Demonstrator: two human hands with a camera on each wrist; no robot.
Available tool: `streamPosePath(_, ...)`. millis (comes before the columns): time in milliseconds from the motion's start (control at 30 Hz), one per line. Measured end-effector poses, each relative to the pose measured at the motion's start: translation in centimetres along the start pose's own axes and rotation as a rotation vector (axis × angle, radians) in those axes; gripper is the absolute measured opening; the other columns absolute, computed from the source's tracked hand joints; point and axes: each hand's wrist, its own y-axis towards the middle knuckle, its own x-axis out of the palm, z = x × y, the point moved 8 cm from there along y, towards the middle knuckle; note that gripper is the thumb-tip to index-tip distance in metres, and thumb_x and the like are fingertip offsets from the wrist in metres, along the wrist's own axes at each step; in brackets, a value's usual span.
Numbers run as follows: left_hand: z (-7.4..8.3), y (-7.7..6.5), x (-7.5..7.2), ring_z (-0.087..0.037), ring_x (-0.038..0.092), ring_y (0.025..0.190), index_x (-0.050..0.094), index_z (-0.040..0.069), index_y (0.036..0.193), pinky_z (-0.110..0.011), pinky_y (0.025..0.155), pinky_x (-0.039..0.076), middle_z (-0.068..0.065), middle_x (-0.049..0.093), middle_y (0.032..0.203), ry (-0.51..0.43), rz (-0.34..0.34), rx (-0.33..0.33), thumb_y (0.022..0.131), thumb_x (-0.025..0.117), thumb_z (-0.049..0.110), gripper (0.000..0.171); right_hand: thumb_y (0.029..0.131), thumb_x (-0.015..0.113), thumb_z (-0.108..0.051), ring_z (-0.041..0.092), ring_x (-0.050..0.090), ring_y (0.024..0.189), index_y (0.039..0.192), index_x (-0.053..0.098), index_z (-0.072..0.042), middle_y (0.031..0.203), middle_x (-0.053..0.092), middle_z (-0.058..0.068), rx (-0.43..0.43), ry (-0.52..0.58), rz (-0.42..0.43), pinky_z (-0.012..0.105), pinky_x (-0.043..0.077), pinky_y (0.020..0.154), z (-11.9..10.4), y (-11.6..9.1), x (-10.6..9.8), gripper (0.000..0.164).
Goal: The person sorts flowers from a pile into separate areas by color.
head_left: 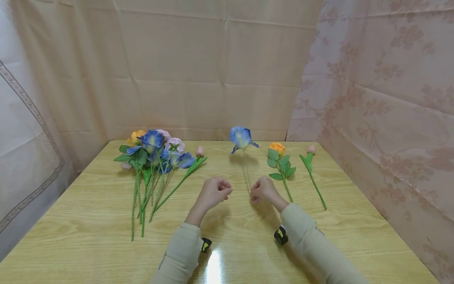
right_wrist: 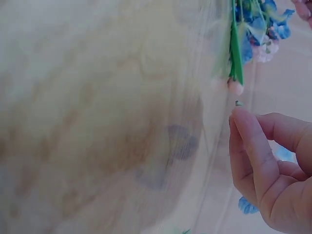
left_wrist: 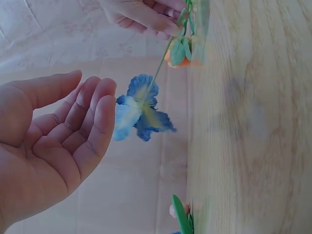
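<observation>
My right hand (head_left: 264,190) pinches the thin stem of a blue iris (head_left: 241,137) near its lower end. The bloom stands raised over the table's far part, with its shadow below. In the right wrist view, the cut stem end (right_wrist: 238,103) pokes out past the fingertips, and the hand covers most of the flower. My left hand (head_left: 214,192) hovers to the left of that stem, its fingers loosely curved around nothing. From the left wrist, the iris's blue and pale yellow petals (left_wrist: 141,109) appear beyond the left fingertips.
On the table's left lies a bunch of blue irises (head_left: 152,140), pinkish and orange blooms, with a pink tulip (head_left: 200,151) at its right side. An orange rose (head_left: 276,148) and another pink tulip (head_left: 311,149) lie separately on the right. Curtains (head_left: 177,71) hang behind the table.
</observation>
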Motion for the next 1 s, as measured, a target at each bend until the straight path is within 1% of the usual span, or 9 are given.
streamPosePath(133, -0.1, 0.0, 0.1, -0.017, 0.058, 0.055, 0.062, 0.000, 0.085, -0.023, 0.048, 0.044, -0.011, 0.061, 0.067, 0.008, -0.011, -0.009, 0.083, 0.062, 0.007, 0.008, 0.071, 0.058, 0.012, 0.022, 0.060, 0.045, 0.065, 0.062, 0.009, 0.054, 0.059, 0.012, 0.034, -0.041, 0.006, 0.028, 0.050, 0.047, 0.5, 0.4, -0.1, 0.008)
streamPosePath(200, -0.1, 0.0, 0.1, -0.019, 0.059, 0.056, 0.062, 0.000, 0.085, -0.024, 0.048, 0.044, -0.013, 0.061, 0.068, 0.005, -0.018, -0.011, 0.084, 0.062, 0.008, 0.008, 0.071, 0.058, 0.012, 0.020, 0.059, 0.043, 0.063, 0.061, 0.009, 0.052, 0.058, 0.012, 0.040, -0.060, 0.002, 0.027, 0.050, 0.046, 0.7, 0.6, 0.0, 0.009)
streamPosePath(267, -0.1, 0.0, 0.2, -0.021, 0.059, 0.057, 0.062, 0.000, 0.085, -0.024, 0.048, 0.044, -0.015, 0.062, 0.070, 0.003, -0.024, -0.009, 0.084, 0.061, 0.008, 0.009, 0.070, 0.059, 0.013, 0.019, 0.058, 0.042, 0.062, 0.061, 0.009, 0.051, 0.058, 0.011, 0.050, -0.063, -0.005, 0.027, 0.049, 0.045, 1.0, 0.8, 0.1, 0.010)
streamPosePath(400, -0.2, 0.0, 0.3, -0.024, 0.060, 0.057, 0.062, -0.001, 0.085, -0.024, 0.047, 0.045, -0.013, 0.061, 0.067, 0.003, -0.031, 0.003, 0.084, 0.061, 0.007, 0.008, 0.069, 0.059, 0.013, 0.017, 0.057, 0.039, 0.060, 0.061, 0.009, 0.050, 0.058, 0.010, 0.057, -0.060, -0.006, 0.026, 0.049, 0.044, 1.4, 1.1, 0.3, 0.010)
streamPosePath(600, -0.1, -0.2, 0.4, -0.031, 0.060, 0.059, 0.062, -0.001, 0.084, -0.025, 0.046, 0.044, -0.012, 0.060, 0.065, 0.005, -0.046, 0.012, 0.085, 0.060, 0.006, 0.007, 0.070, 0.057, 0.014, 0.018, 0.058, 0.041, 0.059, 0.060, 0.008, 0.050, 0.057, 0.010, 0.068, -0.082, -0.015, 0.026, 0.050, 0.045, 1.6, 1.1, 0.3, 0.012)
streamPosePath(800, -0.2, -0.2, 0.6, -0.030, 0.061, 0.059, 0.062, -0.001, 0.085, -0.025, 0.048, 0.045, -0.017, 0.061, 0.069, 0.012, -0.072, -0.001, 0.085, 0.059, 0.007, 0.009, 0.069, 0.057, 0.014, 0.018, 0.057, 0.040, 0.058, 0.059, 0.008, 0.047, 0.055, 0.009, 0.070, -0.108, -0.029, 0.027, 0.050, 0.045, 1.5, 1.1, 0.3, 0.013)
streamPosePath(1000, -0.3, -0.2, 0.7, -0.026, 0.060, 0.057, 0.062, -0.001, 0.083, -0.025, 0.048, 0.045, -0.017, 0.061, 0.069, 0.009, -0.082, -0.009, 0.085, 0.060, 0.007, 0.008, 0.068, 0.059, 0.014, 0.016, 0.056, 0.038, 0.058, 0.059, 0.008, 0.046, 0.055, 0.009, 0.083, -0.121, -0.040, 0.027, 0.049, 0.044, 1.7, 1.1, 0.4, 0.012)
